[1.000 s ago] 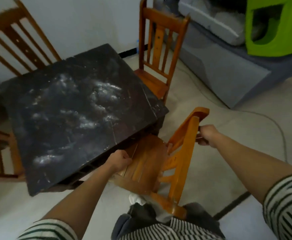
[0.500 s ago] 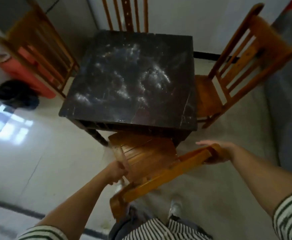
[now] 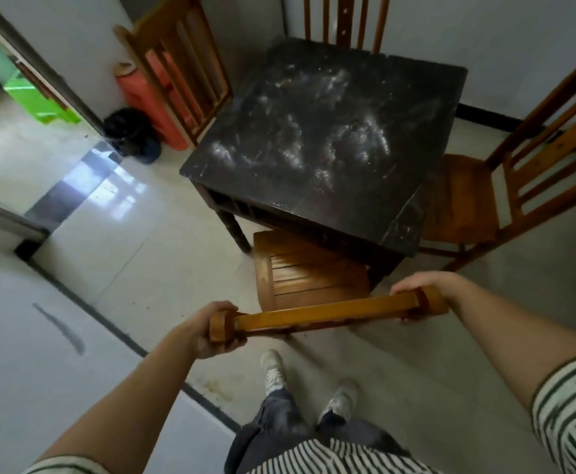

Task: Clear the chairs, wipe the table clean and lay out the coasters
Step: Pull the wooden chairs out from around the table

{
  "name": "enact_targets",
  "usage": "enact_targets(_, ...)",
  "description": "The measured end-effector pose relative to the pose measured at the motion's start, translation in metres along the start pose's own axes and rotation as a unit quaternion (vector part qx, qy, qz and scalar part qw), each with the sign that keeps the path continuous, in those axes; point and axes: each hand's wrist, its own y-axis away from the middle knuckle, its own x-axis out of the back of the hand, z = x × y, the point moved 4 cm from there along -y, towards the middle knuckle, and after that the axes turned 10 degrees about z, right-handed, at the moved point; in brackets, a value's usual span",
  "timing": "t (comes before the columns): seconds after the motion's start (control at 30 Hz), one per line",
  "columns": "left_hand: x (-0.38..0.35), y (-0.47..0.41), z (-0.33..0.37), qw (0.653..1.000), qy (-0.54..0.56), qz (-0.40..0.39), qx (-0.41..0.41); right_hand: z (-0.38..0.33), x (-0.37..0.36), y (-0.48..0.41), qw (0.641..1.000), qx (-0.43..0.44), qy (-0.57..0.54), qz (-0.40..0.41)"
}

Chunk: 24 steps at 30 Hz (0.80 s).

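Far to my left, a red plastic container (image 3: 139, 94) stands against the white wall (image 3: 74, 39). A black bag (image 3: 130, 135) lies on the floor just beside it. Through the doorway (image 3: 40, 68) on the left I see a bright green plastic object (image 3: 36, 100); what it is I cannot tell. The floor (image 3: 125, 268) has pale glossy tiles, and light is reflected in them. A dark strip (image 3: 115, 331) crosses the floor in front of me, with a grey smear (image 3: 59, 326) on its left and brownish stains (image 3: 216, 388) beside it.
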Motion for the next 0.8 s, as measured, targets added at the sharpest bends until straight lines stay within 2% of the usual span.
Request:
enact_targets(0.2,0.011,0.004,0.024,0.999,0.034,0.013,-0.012,0.024,-0.027,-0.009,0.997,0.034,-0.064,0.010)
enact_targets(0.33,0.025,0.008,0.052,0.994,0.092,0.050,-0.042,0.021,-0.054,-0.010,0.999,0.033,-0.003,0.000)
enact_targets(0.47,0.039,0.018,0.094,0.980,0.170,0.059,-0.084,0.013,-0.087,-0.024,0.987,0.001,-0.159,-0.037)
enact_targets(0.53,0.042,0.024,0.112,0.976,0.158,0.081,-0.129,0.009,-0.100,-0.032,0.977,-0.005,-0.202,-0.062)
enact_targets(0.7,0.043,0.021,0.134,0.964,0.049,0.148,-0.216,0.002,-0.113,-0.034,0.948,-0.028,-0.299,-0.103)
enact_targets(0.8,0.042,0.014,0.140,0.956,0.019,0.173,-0.235,0.006,-0.116,-0.037,0.950,-0.030,-0.294,-0.100)
